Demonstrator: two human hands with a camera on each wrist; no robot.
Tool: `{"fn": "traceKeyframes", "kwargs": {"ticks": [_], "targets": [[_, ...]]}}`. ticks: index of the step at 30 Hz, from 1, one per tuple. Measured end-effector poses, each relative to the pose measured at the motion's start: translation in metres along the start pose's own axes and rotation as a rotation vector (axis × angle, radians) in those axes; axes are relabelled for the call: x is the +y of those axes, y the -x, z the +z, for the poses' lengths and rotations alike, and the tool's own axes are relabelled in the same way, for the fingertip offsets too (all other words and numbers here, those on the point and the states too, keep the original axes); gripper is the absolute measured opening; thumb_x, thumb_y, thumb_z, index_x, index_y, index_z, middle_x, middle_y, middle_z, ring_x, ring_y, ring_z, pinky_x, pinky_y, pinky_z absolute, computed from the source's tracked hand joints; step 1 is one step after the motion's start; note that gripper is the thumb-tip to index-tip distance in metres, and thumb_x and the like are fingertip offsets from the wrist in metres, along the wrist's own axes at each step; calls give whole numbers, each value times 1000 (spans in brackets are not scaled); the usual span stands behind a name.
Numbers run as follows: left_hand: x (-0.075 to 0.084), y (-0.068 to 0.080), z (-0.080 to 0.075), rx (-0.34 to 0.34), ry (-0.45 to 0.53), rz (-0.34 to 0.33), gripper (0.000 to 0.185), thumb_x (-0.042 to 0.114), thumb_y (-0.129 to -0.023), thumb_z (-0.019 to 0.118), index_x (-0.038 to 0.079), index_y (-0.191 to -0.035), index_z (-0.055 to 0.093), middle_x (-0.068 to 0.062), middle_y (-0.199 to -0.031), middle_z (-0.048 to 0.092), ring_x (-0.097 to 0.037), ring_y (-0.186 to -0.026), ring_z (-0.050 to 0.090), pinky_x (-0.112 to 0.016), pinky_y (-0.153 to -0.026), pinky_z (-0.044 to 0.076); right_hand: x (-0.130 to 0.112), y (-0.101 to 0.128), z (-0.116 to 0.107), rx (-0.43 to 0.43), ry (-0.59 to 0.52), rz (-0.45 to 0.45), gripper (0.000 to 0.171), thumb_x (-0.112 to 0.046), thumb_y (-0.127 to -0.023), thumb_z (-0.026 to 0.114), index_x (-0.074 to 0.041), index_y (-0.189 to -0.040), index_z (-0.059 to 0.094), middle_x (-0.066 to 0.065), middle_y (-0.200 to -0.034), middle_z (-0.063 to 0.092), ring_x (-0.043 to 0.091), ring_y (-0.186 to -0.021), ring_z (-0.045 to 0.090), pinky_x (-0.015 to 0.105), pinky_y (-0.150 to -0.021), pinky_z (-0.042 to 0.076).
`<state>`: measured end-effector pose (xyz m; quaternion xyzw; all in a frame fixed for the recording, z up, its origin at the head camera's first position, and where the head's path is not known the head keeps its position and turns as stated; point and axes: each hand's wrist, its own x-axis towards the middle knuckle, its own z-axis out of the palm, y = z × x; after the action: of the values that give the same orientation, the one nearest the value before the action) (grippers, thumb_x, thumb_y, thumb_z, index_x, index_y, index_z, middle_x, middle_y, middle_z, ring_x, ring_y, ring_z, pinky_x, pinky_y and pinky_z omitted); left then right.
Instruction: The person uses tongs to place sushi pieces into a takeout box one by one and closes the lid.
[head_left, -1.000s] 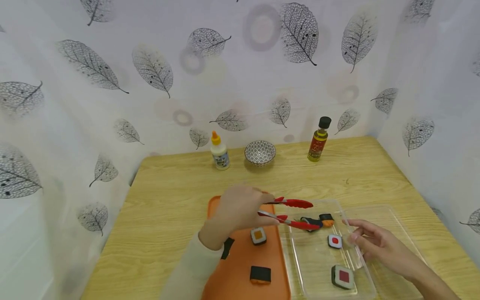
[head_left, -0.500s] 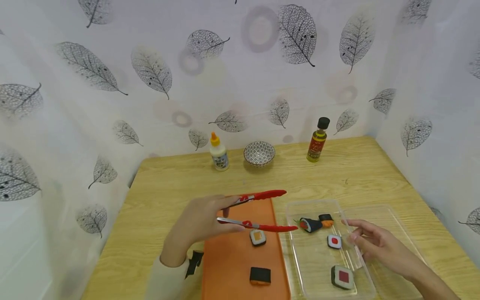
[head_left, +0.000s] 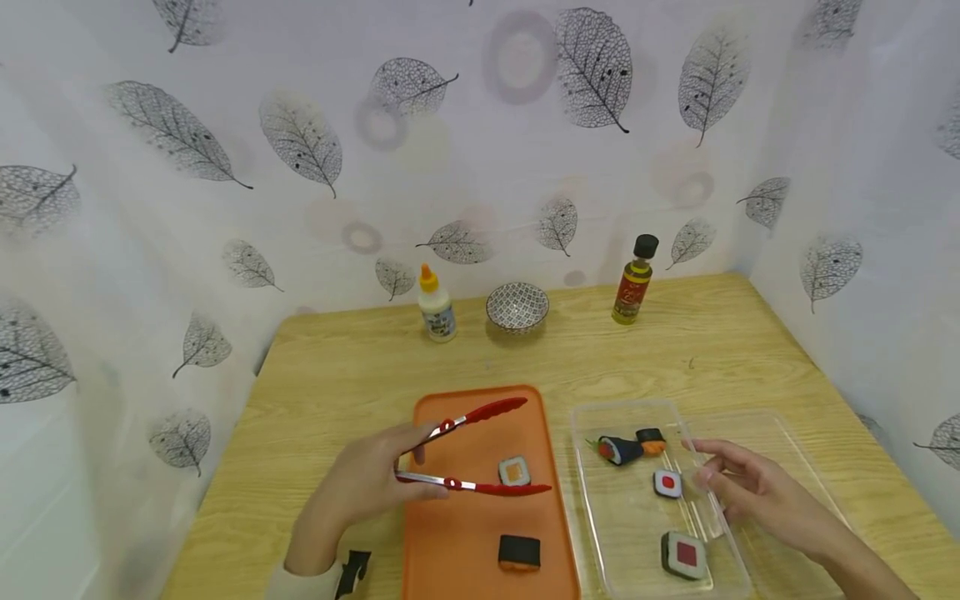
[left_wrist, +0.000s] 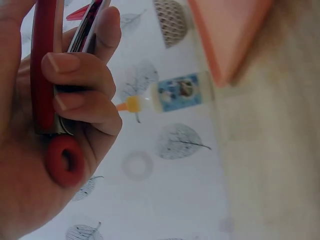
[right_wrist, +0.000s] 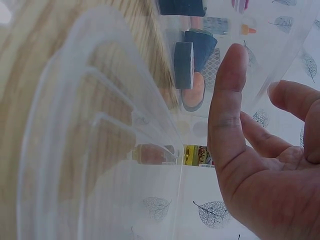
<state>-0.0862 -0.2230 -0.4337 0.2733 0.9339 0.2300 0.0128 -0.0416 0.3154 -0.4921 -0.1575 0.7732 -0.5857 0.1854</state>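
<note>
My left hand (head_left: 367, 477) holds a pair of metal tongs (head_left: 426, 479) with red tips spread apart, nothing between them. The tongs reach over the orange tray (head_left: 450, 542), their lower tip passing just below an orange-centred sushi roll (head_left: 513, 471). In the left wrist view, fingers wrap the red-covered handles, and a red ring (left_wrist: 65, 160) hangs at the end. My right hand (head_left: 765, 492) holds the side of a clear plastic container (head_left: 622, 542) with thumb and fingers at its rim. Inside lie a cone-shaped hand roll (head_left: 621, 450), a dark-wrapped sushi (head_left: 651, 442), a red-centred roll (head_left: 667, 483) and a larger roll (head_left: 684, 556).
Another dark-topped sushi (head_left: 519, 552) lies on the tray. A clear lid-like piece (head_left: 780, 450) sits right of the container. At the back of the table stand a yellow-capped squeeze bottle (head_left: 438, 312), a patterned bowl (head_left: 517, 308) and an oil bottle (head_left: 633, 287).
My left hand has drawn the tongs left, away from the hand roll and back over the tray. The hand roll stays in the container. My right hand has hardly moved.
</note>
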Motion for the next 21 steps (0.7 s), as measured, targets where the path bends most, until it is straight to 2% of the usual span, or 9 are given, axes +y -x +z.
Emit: {"fn": "traceKeyframes", "kwargs": {"ticks": [4,7,11,15,21], "targets": [[-13,11,9,7,13,-18,74,59,-76,88,24,-138,69,12,-89,64,5,-61,37,-16,-55,36,-1,0,1,1,8,-1,50,-4,-113,42,-26,-158,45,-15,-124,68,4,-101,69,35,-67,61],[-22,16,15,27,-6,-18,78,62,-76,86,23,-141,68,13,-89,64,6,-62,38,-16,-57,38,-1,0,1,7,15,4,50,-5,-113,42,-25,-158,45,-20,-129,66,4,-101,69,35,-66,61],[-30,19,23,18,-34,-38,76,67,-78,81,25,-140,70,18,-89,63,6,-66,41,-17,-60,39,-2,0,1,9,16,3,50,-5,-113,42,-25,-158,45,-19,-128,66,4,-102,69,35,-66,60],[-34,19,30,-11,-45,-66,72,69,-78,81,28,-136,72,20,-85,61,4,-68,43,-18,-61,38,-2,1,1,0,5,-13,51,-3,-113,41,-25,-158,45,-11,-120,69,5,-101,70,35,-66,61],[-35,18,32,-18,-48,-79,70,72,-78,78,28,-132,75,21,-82,59,3,-69,44,-20,-62,38,-5,1,3,23,33,14,49,-6,-113,41,-26,-157,46,-13,-122,69,5,-99,69,35,-66,60]]}}
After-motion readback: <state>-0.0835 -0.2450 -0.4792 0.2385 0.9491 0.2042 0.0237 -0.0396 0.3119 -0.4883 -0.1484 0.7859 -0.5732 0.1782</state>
